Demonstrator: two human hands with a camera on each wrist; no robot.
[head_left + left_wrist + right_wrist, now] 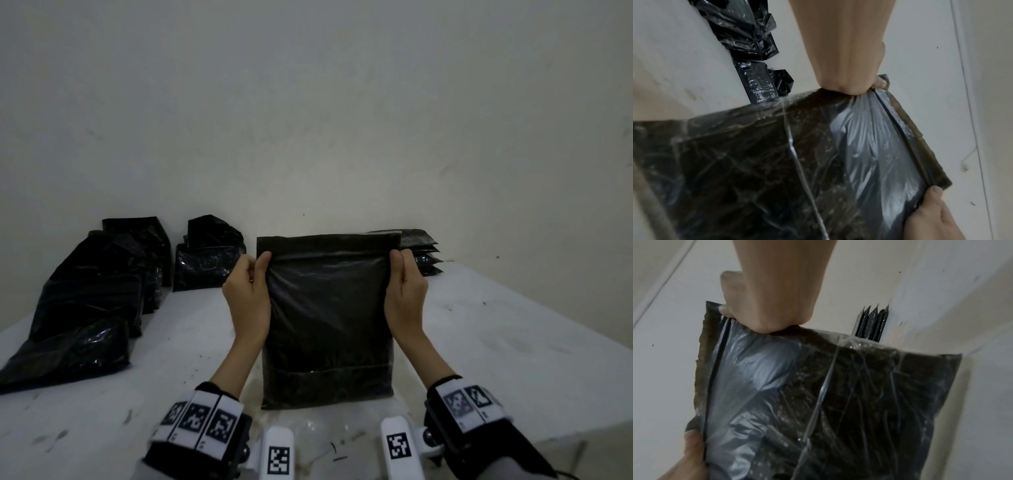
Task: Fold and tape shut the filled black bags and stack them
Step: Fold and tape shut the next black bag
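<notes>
A filled black bag (329, 318) stands upright on the white table (513, 359) in front of me. My left hand (248, 291) pinches its upper left edge, thumb on the front, just under the top strip. My right hand (406, 289) pinches the upper right edge the same way. In the left wrist view the left hand (849, 68) grips the bag (777, 162) at its corner, with the right thumb (934, 193) on the opposite side. In the right wrist view the right hand (772, 308) grips the bag (818, 402) near the top strip.
A heap of black bags (89, 301) lies at the left of the table, with another bag (209, 257) behind by the wall. A neat stack of flat black bags (423, 253) sits at the back right against the wall. Specks of dirt dot the table.
</notes>
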